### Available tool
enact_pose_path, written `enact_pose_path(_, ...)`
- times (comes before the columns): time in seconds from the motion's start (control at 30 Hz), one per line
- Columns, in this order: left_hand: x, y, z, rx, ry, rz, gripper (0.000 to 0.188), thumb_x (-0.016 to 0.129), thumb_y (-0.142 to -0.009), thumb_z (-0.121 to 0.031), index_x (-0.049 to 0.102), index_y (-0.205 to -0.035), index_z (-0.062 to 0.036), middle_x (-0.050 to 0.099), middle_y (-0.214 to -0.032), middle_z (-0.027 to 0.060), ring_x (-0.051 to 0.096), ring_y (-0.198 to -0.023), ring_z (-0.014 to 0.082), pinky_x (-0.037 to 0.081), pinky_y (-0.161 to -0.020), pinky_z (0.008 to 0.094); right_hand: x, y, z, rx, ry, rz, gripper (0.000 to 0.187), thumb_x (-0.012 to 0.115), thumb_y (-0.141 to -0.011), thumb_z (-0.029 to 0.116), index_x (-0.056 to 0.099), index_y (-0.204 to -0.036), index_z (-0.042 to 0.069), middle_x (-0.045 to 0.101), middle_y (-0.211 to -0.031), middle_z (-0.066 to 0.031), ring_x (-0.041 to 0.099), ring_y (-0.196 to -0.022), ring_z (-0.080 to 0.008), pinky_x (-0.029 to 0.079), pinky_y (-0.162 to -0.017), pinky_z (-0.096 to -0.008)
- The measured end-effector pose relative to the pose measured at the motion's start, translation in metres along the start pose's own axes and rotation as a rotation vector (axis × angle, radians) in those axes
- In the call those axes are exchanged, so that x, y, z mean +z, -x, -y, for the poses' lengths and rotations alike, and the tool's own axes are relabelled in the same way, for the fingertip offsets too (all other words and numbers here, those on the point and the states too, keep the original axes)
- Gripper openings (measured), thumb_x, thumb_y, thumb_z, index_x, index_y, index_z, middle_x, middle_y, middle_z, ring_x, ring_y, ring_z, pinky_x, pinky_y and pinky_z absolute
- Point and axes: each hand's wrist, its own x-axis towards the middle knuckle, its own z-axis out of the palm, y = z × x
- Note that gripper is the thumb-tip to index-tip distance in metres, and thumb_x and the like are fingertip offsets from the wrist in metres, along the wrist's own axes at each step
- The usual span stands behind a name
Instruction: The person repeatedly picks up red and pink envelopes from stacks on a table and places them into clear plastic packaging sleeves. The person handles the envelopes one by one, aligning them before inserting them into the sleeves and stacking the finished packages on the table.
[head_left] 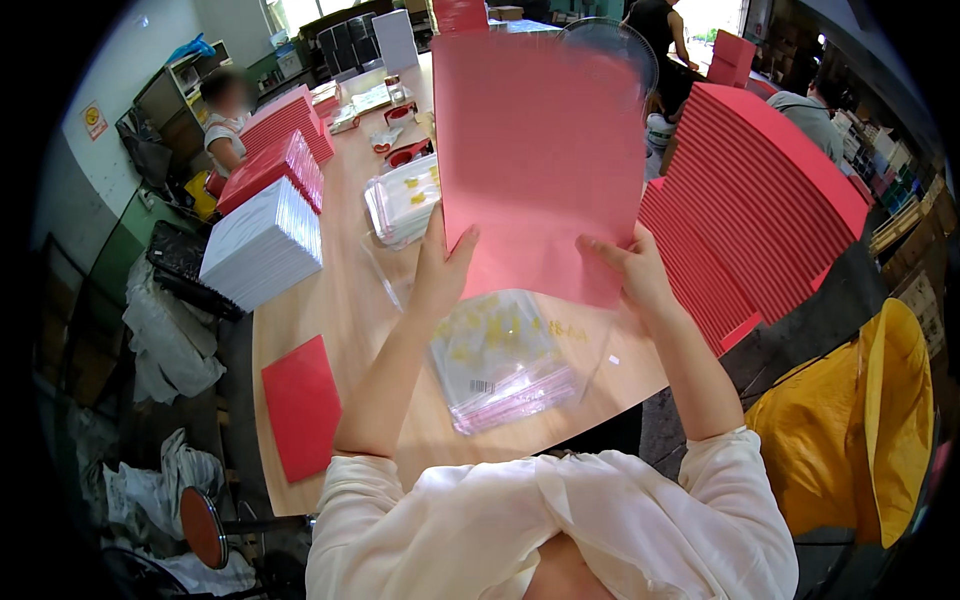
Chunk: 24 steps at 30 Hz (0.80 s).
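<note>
A large flat red booklet or folder (545, 160) stands raised and nearly upright in front of me, above the table. My left hand (446, 255) grips its lower left edge, thumb across the near face. On the lower right edge my right hand (632, 265) is closed the same way. Whatever the fingers do behind it is hidden. Below the hands lies a stack of clear plastic bags (500, 365) with yellow print and pink edges. Another pile of printed clear bags (405, 200) sits beyond my left hand.
Tall stacks of red booklets (740, 220) rise close by my right arm. On the left are a white wrapped stack (262, 245), a red wrapped stack (275, 170) and one loose red booklet (303, 408). A yellow cloth cover (830, 430) hangs at right. A person (225, 120) sits at far left.
</note>
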Motion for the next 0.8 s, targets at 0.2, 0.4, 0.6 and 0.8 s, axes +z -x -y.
enact_pose_path(0.2,0.001,-0.001,-0.009,0.018,0.027,0.035,0.048,0.056,-0.094,-0.008,0.036,-0.137,0.0031,0.051,-0.129,0.0114,0.050,-0.116,0.0164,0.039,-0.100,0.0301,-0.010,-0.017,-0.008,-0.172,0.213,0.018,0.028,0.069,-0.084,0.003,0.061,-0.111,-0.001,0.068,-0.101,-0.0071,0.066,-0.088,-0.0130,0.054,-0.075,-0.0257)
enact_pose_path(0.4,-0.008,-0.014,-0.014,0.125,0.105,0.049,0.044,0.056,-0.094,-0.007,0.038,-0.134,0.0008,0.051,-0.128,0.0102,0.054,-0.111,0.0146,0.044,-0.093,0.0287,-0.007,-0.022,0.018,-0.335,0.194,0.017,0.035,0.068,-0.084,0.000,0.056,-0.117,0.002,0.067,-0.098,-0.0061,0.066,-0.088,-0.0148,0.055,-0.076,-0.0264)
enact_pose_path(0.6,-0.013,-0.007,-0.016,-0.105,0.265,0.269,0.041,0.050,-0.096,-0.003,0.037,-0.135,-0.0043,0.065,-0.101,0.0163,0.068,-0.084,0.0201,0.054,-0.075,0.0288,0.003,-0.016,0.033,-0.072,0.231,0.265,0.047,0.062,-0.087,-0.003,0.044,-0.129,0.007,0.069,-0.100,-0.0131,0.069,-0.092,-0.0202,0.059,-0.075,-0.0301)
enact_pose_path(0.8,-0.005,0.002,-0.016,-0.052,0.293,0.151,0.042,0.049,-0.097,-0.005,0.034,-0.136,-0.0045,0.068,-0.076,0.0158,0.069,-0.076,0.0221,0.056,-0.072,0.0311,0.005,-0.011,0.030,-0.265,0.538,0.367,0.081,0.069,-0.078,-0.002,0.028,-0.146,0.015,0.062,-0.118,-0.0193,0.067,-0.100,-0.0245,0.056,-0.084,-0.0337)
